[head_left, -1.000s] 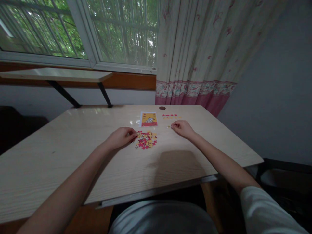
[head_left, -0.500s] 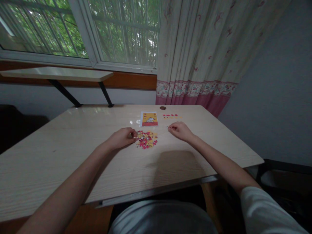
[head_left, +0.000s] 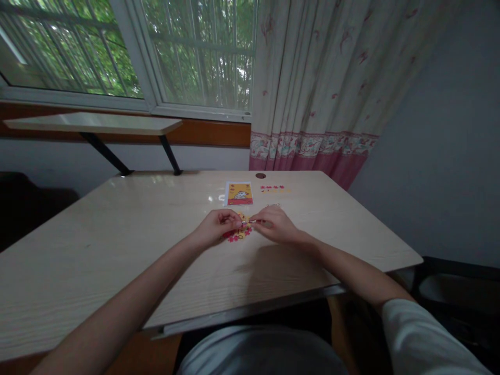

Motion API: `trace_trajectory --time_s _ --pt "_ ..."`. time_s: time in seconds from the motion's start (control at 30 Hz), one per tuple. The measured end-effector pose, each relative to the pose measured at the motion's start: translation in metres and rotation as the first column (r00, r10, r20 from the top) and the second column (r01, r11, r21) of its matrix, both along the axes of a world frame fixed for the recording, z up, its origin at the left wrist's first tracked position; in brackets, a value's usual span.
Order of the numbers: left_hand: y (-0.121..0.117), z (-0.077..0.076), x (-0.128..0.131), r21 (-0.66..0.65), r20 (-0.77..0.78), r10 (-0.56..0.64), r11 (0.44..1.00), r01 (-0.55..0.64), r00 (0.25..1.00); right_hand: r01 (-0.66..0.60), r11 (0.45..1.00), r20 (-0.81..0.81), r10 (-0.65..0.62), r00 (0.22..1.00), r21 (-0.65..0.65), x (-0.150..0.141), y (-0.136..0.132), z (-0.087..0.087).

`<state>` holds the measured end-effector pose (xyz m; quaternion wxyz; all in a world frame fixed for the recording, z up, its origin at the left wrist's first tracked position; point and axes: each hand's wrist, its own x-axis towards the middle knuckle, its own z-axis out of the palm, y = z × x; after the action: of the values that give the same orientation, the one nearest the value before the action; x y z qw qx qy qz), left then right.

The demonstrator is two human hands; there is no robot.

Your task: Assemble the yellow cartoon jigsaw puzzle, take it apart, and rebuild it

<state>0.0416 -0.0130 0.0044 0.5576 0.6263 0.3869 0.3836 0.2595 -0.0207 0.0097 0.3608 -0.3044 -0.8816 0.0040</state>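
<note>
My left hand [head_left: 219, 227] and my right hand [head_left: 275, 224] come close together above a heap of puzzle pieces [head_left: 235, 238] in red, yellow and white. The fingers of my left hand pinch a small pale puzzle piece [head_left: 245, 223]. My right hand is closed too, thumb and forefinger pressed together at the same spot; what lies in that pinch is too small to make out. Both hands cover much of the heap. Just behind my right hand a few pale pieces [head_left: 278, 205] lie on the table.
Behind the heap lies a picture card [head_left: 240, 194] with a white animal on yellow and red. To its right, red pieces [head_left: 272, 187] form a row, with yellow pieces [head_left: 277, 191] in front. A raised shelf [head_left: 94, 123] stands at the back left of the table [head_left: 117, 250].
My right hand has moved left and nearer, from the pale pieces to the heap. My left hand has shifted right over the heap, so the fingertips now nearly meet.
</note>
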Motion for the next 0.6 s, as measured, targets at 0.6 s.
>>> trace_trajectory --time_s 0.6 --pt "0.0001 -0.0031 0.0031 0.079 0.015 0.009 0.997 -0.01 1.0 -0.009 0.996 0.024 0.007 1.0 0.093 0.0019 -0.0023 0.0015"
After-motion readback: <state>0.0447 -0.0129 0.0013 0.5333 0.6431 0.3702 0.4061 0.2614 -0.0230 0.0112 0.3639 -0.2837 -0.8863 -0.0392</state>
